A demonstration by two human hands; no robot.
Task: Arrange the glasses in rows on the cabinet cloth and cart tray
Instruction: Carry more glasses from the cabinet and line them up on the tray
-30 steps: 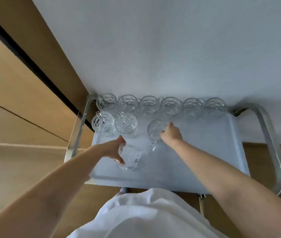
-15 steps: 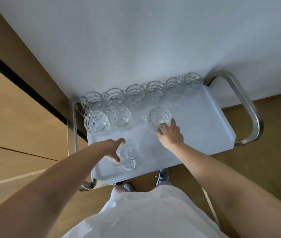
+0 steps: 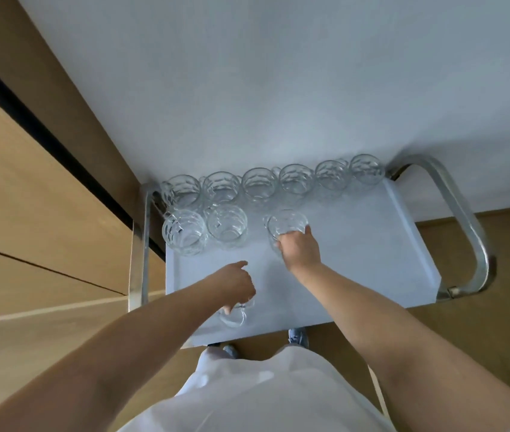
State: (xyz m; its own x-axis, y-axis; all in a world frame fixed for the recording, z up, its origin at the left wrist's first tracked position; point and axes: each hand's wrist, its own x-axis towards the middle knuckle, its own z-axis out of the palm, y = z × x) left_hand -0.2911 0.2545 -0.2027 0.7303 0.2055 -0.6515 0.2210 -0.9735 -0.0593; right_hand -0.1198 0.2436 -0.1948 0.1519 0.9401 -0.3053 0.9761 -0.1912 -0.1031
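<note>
A pale cart tray (image 3: 356,260) carries clear glass cups. Several stand in a back row (image 3: 297,182) along its far edge. Two more (image 3: 204,232) form a second row at the left. My right hand (image 3: 299,249) grips a third cup (image 3: 286,226) of that second row by its near rim, upright on the tray. My left hand (image 3: 235,285) holds another glass cup (image 3: 235,314) near the tray's front edge; my fingers curl over it and hide most of it.
The cart's steel handle (image 3: 465,226) loops off the right end, and a steel frame bar (image 3: 138,244) runs down the left. A white wall lies behind the tray and wooden cabinet fronts (image 3: 29,213) to the left. My shoes (image 3: 297,336) show below the tray.
My right hand has shifted its grip on the cup and the cup's handle has turned. My left hand has drawn its cup nearer the tray's front edge. The camera has swung, too.
</note>
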